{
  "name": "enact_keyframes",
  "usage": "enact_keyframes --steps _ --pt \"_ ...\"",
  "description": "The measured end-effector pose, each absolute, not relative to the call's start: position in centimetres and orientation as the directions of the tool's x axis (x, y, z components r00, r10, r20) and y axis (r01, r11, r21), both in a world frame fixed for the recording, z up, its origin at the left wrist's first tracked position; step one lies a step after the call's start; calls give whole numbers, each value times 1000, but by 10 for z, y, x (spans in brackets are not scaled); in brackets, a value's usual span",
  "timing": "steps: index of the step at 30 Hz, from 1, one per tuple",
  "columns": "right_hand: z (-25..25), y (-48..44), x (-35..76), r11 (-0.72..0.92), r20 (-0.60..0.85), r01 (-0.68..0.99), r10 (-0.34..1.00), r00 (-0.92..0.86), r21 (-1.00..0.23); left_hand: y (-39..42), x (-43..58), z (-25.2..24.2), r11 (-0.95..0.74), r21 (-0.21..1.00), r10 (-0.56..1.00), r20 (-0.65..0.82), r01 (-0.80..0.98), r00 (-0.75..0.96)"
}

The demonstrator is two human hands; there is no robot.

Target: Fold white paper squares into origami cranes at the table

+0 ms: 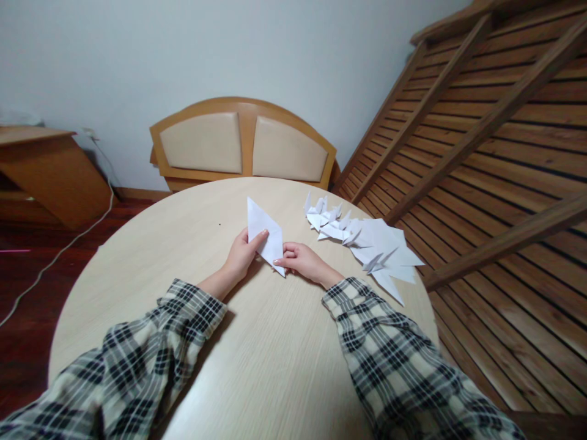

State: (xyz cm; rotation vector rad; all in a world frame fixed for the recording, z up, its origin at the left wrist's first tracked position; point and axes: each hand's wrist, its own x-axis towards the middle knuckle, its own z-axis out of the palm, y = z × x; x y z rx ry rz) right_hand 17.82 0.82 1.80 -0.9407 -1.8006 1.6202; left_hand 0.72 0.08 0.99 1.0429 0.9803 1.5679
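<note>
A white sheet of paper (266, 225), folded into a long diamond-like shape, is held between both hands over the middle of the round table. My left hand (243, 253) grips its left side, thumb lying across the face and fingers behind. With thumb and fingers, my right hand (300, 260) pinches the paper near its lower right tip. To the right of my right hand lie several folded white paper cranes (339, 223) in a curved row. Some of them rest on loose white paper sheets (385, 241).
The pale wooden round table (151, 244) fills the middle. Behind it stands a headboard (245, 143) with two cream panels. A slatted wooden frame (495, 146) leans close along the right side. At left are a wooden cabinet (50, 177) and a white cable (68, 245).
</note>
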Motion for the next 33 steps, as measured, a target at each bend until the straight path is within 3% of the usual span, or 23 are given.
enact_keyframes --steps 15,25,33 --pt "27 4 180 -12 -117 154 707 -697 -988 4 6 7 -169 914 967 80 -369 -243" --pt "28 4 182 -27 -117 136 685 -719 -990 3 -2 10 -242 969 935 219 -51 -278" --pt "27 6 182 -10 -111 140 663 -740 -990 0 1 13 -239 968 936 207 -80 -285"
